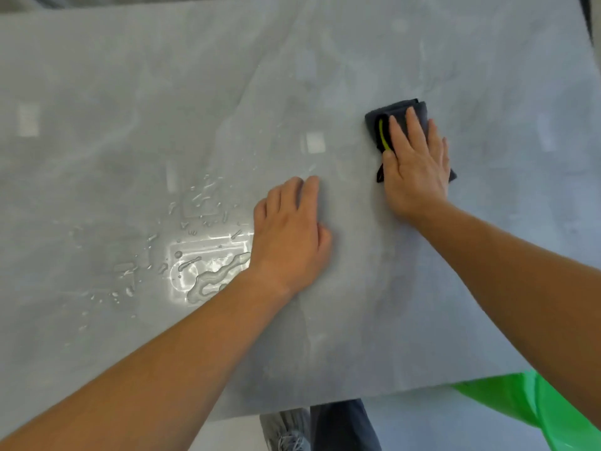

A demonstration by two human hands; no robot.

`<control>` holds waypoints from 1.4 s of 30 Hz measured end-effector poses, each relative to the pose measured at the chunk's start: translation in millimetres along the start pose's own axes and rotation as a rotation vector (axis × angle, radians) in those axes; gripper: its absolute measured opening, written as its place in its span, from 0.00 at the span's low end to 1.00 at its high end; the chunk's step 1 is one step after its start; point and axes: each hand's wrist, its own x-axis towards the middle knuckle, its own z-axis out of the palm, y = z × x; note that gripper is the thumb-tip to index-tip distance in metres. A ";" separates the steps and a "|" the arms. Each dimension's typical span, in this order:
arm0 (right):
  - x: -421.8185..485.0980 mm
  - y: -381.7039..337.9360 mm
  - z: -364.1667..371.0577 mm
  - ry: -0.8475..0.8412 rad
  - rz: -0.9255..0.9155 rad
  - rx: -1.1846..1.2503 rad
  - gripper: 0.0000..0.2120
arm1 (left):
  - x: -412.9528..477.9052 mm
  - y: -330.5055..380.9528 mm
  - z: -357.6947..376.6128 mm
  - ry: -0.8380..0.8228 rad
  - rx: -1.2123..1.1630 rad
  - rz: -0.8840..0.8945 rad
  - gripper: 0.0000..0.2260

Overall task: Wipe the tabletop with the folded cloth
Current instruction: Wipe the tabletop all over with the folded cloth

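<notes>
Grey marble-look worktop was wet near left; a puddle with droplets lay unwiped. The dark folded cloth with yellow trim sat at right under the right hand, grip flat, fingers straight. The left hand rested flat, holding nothing. Most wiping judged outstanding.

A single wide-angle camera sits on the person's head and looks forward and steeply down onto the grey marbled desk, near enough that the desk fills almost the whole picture. The left forearm and right forearm enter from the bottom corners and reach up toward the middle. The desk's near edge slants across the bottom right. Below it show a grey shoe, a dark trouser leg and the floor. The far edge runs along the top.
</notes>
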 end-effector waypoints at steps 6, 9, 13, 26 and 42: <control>-25.1 -11.1 6.4 -0.099 -0.309 -0.092 0.26 | 50.5 -8.4 -14.5 -0.052 0.019 -0.092 0.31; 15.0 7.4 -6.8 -0.132 -0.352 -0.109 0.26 | 75.3 -9.3 -20.3 -0.071 0.042 -0.088 0.31; 87.1 9.2 -21.4 -0.032 -0.026 0.001 0.25 | 109.9 -12.9 -26.7 -0.089 0.075 -0.099 0.31; 163.4 0.8 -32.2 -0.051 -0.138 -0.065 0.26 | 179.2 -33.7 -37.6 -0.036 0.169 -0.117 0.26; 210.1 -63.9 -21.3 -0.004 -0.126 -0.070 0.27 | 181.4 -38.7 -33.4 0.046 0.110 -0.106 0.25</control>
